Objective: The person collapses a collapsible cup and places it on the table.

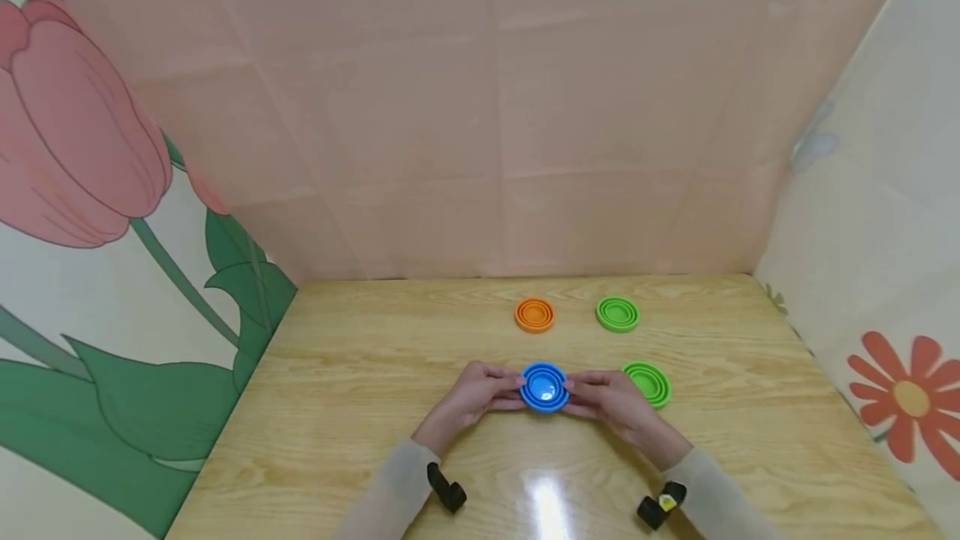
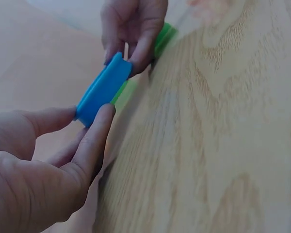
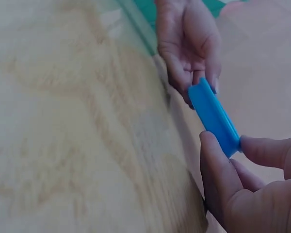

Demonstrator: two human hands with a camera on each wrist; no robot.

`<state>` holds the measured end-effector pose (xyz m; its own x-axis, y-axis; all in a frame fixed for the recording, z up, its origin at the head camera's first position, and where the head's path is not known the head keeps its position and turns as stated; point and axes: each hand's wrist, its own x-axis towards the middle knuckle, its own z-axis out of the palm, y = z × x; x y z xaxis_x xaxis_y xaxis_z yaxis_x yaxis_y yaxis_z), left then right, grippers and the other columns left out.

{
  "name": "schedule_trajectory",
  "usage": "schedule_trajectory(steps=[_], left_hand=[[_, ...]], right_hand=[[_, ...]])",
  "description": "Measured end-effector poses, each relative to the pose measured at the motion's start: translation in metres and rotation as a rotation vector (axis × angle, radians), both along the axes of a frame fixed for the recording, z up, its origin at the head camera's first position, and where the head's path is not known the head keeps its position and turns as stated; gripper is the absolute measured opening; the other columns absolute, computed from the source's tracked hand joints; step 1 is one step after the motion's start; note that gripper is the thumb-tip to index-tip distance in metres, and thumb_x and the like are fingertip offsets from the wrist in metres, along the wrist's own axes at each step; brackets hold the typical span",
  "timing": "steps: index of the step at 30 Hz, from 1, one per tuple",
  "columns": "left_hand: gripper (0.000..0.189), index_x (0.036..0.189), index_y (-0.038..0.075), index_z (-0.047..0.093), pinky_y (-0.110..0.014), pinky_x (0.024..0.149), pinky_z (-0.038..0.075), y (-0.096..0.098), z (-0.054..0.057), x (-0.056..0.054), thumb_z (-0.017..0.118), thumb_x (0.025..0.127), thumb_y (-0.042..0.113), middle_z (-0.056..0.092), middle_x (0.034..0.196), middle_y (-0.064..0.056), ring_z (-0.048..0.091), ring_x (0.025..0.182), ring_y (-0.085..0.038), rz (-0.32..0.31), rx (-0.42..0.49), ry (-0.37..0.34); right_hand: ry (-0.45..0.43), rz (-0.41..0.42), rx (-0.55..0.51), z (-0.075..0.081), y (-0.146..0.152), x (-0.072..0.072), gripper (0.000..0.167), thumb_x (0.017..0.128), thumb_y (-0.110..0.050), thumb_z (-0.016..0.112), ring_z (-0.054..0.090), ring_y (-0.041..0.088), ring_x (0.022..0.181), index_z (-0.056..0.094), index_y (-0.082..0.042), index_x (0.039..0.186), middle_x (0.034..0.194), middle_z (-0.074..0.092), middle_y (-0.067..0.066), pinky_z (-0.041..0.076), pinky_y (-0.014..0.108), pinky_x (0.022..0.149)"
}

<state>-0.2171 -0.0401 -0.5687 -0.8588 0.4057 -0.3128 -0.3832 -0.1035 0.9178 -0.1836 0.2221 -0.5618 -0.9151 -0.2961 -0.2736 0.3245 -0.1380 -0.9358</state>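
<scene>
Both hands hold a round blue collapsible cup (image 1: pixel 544 387), folded flat into rings, above the middle of the table. My left hand (image 1: pixel 478 394) pinches its left edge, thumb on the upper rim and fingers beneath. On the opposite edge, my right hand (image 1: pixel 611 401) pinches it the same way. Seen edge-on in the left wrist view, the blue cup (image 2: pixel 103 90) is a thin disc tilted between the two hands. The right wrist view shows the blue cup (image 3: pixel 213 116) with fingertips at both ends. A green collapsible cup (image 1: pixel 649 384) lies just behind the right hand, partly covered by it.
Farther back on the wooden table (image 1: pixel 360 373) lie a flat orange cup (image 1: pixel 535 315) and a second green cup (image 1: pixel 618 314). A pink sheet (image 1: pixel 495 107) stands along the far edge. Flower-printed panels (image 1: pixel 82 115) border the left and right sides.
</scene>
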Motion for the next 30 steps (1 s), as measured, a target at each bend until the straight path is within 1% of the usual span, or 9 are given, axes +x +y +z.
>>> schedule_trajectory(steps=[3, 6, 9, 15, 19, 24, 29, 30], left_hand=[[0.026, 0.119, -0.014, 0.071, -0.042, 0.088, 0.067, 0.002, -0.003, -0.001, 0.072, 0.097, 0.001, 0.079, 0.095, -0.015, 0.078, 0.081, -0.020, 0.002, -0.001, -0.003], [0.026, 0.119, -0.014, 0.071, -0.041, 0.087, 0.068, 0.003, -0.002, -0.004, 0.072, 0.097, 0.001, 0.079, 0.096, -0.015, 0.078, 0.081, -0.019, 0.009, -0.018, 0.008], [0.026, 0.118, -0.013, 0.072, -0.041, 0.087, 0.068, 0.004, -0.001, -0.006, 0.071, 0.098, 0.002, 0.078, 0.098, -0.016, 0.078, 0.082, -0.020, 0.012, -0.038, 0.018], [0.023, 0.117, -0.013, 0.072, -0.041, 0.088, 0.068, 0.004, 0.000, -0.006, 0.070, 0.098, 0.001, 0.078, 0.100, -0.017, 0.077, 0.084, -0.020, 0.005, -0.078, 0.030], [0.022, 0.115, -0.013, 0.073, -0.040, 0.087, 0.068, 0.004, 0.001, -0.007, 0.071, 0.097, 0.000, 0.077, 0.101, -0.017, 0.077, 0.084, -0.020, -0.004, -0.115, 0.037], [0.020, 0.112, -0.010, 0.075, -0.038, 0.082, 0.069, 0.003, 0.003, -0.007, 0.073, 0.096, 0.002, 0.077, 0.098, -0.016, 0.077, 0.080, -0.018, 0.002, -0.173, 0.048], [0.020, 0.109, -0.007, 0.077, -0.035, 0.078, 0.069, 0.004, 0.005, -0.007, 0.077, 0.095, 0.007, 0.078, 0.091, -0.012, 0.076, 0.075, -0.016, 0.001, -0.241, 0.089], [0.020, 0.109, -0.006, 0.077, -0.035, 0.077, 0.069, 0.004, 0.006, -0.007, 0.077, 0.095, 0.009, 0.078, 0.090, -0.011, 0.075, 0.074, -0.015, 0.001, -0.256, 0.098]], right_hand=[[0.035, -0.028, 0.082, -0.001, -0.003, 0.000, 0.044, 0.102, -0.005, 0.066, 0.079, 0.020, 0.098, 0.055, 0.022, 0.135, 0.112, 0.077, 0.016, 0.066, 0.036, 0.093], [0.041, -0.061, 0.136, -0.001, -0.006, -0.001, 0.041, 0.102, -0.005, 0.066, 0.079, 0.019, 0.096, 0.058, 0.021, 0.133, 0.112, 0.077, 0.017, 0.066, 0.035, 0.091], [0.047, -0.073, 0.155, 0.001, -0.008, -0.003, 0.039, 0.102, -0.003, 0.066, 0.079, 0.019, 0.092, 0.058, 0.021, 0.131, 0.109, 0.077, 0.018, 0.067, 0.035, 0.088], [0.065, -0.043, 0.152, 0.001, -0.007, -0.005, 0.041, 0.102, -0.002, 0.065, 0.079, 0.018, 0.089, 0.056, 0.025, 0.130, 0.105, 0.077, 0.017, 0.067, 0.035, 0.087], [0.064, -0.045, 0.183, 0.002, -0.007, -0.005, 0.040, 0.101, -0.002, 0.066, 0.079, 0.016, 0.086, 0.057, 0.025, 0.129, 0.104, 0.078, 0.015, 0.068, 0.033, 0.084], [0.058, -0.058, 0.274, 0.003, -0.010, -0.005, 0.036, 0.099, -0.004, 0.069, 0.077, 0.016, 0.082, 0.063, 0.021, 0.125, 0.099, 0.079, 0.014, 0.069, 0.032, 0.079], [0.076, -0.077, 0.379, 0.005, -0.012, -0.007, 0.030, 0.099, -0.006, 0.071, 0.077, 0.020, 0.081, 0.069, 0.015, 0.120, 0.094, 0.079, 0.014, 0.069, 0.033, 0.074], [0.089, -0.070, 0.398, 0.006, -0.012, -0.007, 0.029, 0.099, -0.006, 0.070, 0.077, 0.020, 0.081, 0.069, 0.015, 0.119, 0.093, 0.079, 0.014, 0.069, 0.034, 0.073]])
